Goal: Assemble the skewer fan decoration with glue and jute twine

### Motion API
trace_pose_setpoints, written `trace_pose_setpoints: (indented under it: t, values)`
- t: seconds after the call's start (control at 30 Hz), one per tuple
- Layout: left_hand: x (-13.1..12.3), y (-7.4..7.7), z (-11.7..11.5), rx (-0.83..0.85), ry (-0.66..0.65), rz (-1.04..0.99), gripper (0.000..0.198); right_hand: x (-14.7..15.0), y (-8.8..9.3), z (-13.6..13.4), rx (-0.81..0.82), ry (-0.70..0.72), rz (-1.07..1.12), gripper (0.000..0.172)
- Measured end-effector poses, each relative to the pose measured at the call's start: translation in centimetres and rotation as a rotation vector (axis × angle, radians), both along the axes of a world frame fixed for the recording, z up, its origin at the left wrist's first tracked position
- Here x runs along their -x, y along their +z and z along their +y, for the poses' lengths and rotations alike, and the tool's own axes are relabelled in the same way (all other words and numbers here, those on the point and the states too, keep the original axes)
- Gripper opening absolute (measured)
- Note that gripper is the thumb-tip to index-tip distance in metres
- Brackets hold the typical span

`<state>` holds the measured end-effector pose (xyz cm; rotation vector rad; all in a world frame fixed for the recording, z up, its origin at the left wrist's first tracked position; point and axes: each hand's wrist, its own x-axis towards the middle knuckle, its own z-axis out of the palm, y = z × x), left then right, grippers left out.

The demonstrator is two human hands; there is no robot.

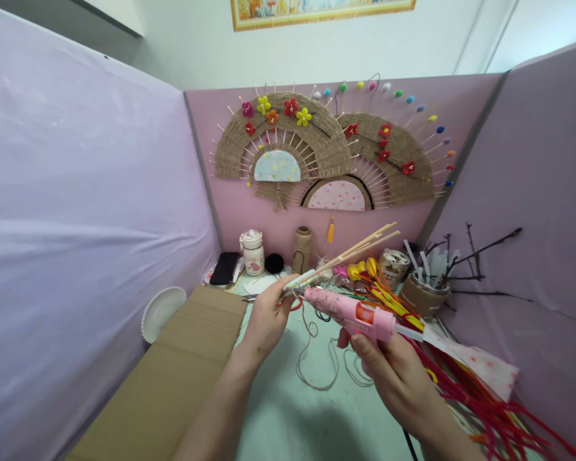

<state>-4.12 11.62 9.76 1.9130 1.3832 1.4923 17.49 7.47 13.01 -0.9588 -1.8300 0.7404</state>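
My left hand [267, 315] is closed around a pale, fabric-covered piece [301, 280] seen nearly edge-on. Several thin wooden sticks [360, 248] stick out from that piece toward the upper right. A pink hot glue gun [348, 312] is gripped in my right hand [398, 371], with a clear glue stick [408, 331] coming out of its back end. Its nozzle points left and sits close to the piece by my left fingers; whether they touch I cannot tell. Loose twine [312, 386] lies in loops on the table below.
A cardboard sheet [187, 358] and a white paper plate [163, 312] lie left. Along the back stand a white jar [253, 252] and a twine spool [302, 248]. Coloured pipe cleaners [489, 410] and a pot of twigs and glue sticks [426, 294] fill the right. Decorated fans [283, 105] hang behind.
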Motion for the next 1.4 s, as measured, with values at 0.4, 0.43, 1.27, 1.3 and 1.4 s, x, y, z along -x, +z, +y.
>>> trace_pose_setpoints:
  t: [0.4,0.43,1.27,1.3,1.4]
  values:
    - [0.0,-0.1,0.0,-0.010,0.014,0.006,0.032,0.0,0.1,0.0,-0.037,0.010,0.007,0.042]
    - [0.0,-0.1,0.0,-0.010,0.017,0.009,0.032,0.1,0.2,0.1,-0.032,0.009,0.008,0.042]
    - [-0.2,0.0,0.1,-0.040,0.006,0.023,0.029,-0.2,1.1,0.2,0.028,0.005,0.088,0.043]
    - [-0.2,0.1,0.1,-0.038,0.006,0.023,0.029,-0.2,1.2,0.2,0.032,0.005,0.088,0.043]
    - [-0.3,0.1,0.1,-0.032,0.011,0.021,0.030,-0.1,1.3,0.2,0.034,0.013,0.088,0.044]
